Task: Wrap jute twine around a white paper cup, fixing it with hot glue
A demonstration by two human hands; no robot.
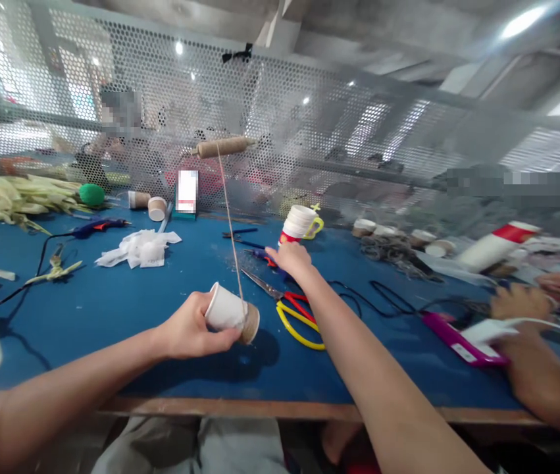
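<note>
Near the desk's front edge | left hand clasps a white paper cup, one end bound in rough twine | right hand mid-desk by yellow-handled scissors, grip unclear | bare blue desk leftward

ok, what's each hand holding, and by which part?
Left hand grips the paper cup round its white wall, clear of the twine-wrapped end. Right hand lies open on the table, holding nothing.

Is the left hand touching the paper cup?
Touching. The head view shows the left hand with thumb and fingers closed round the paper cup; no gap shows between them. Twine runs up from the cup.
</note>
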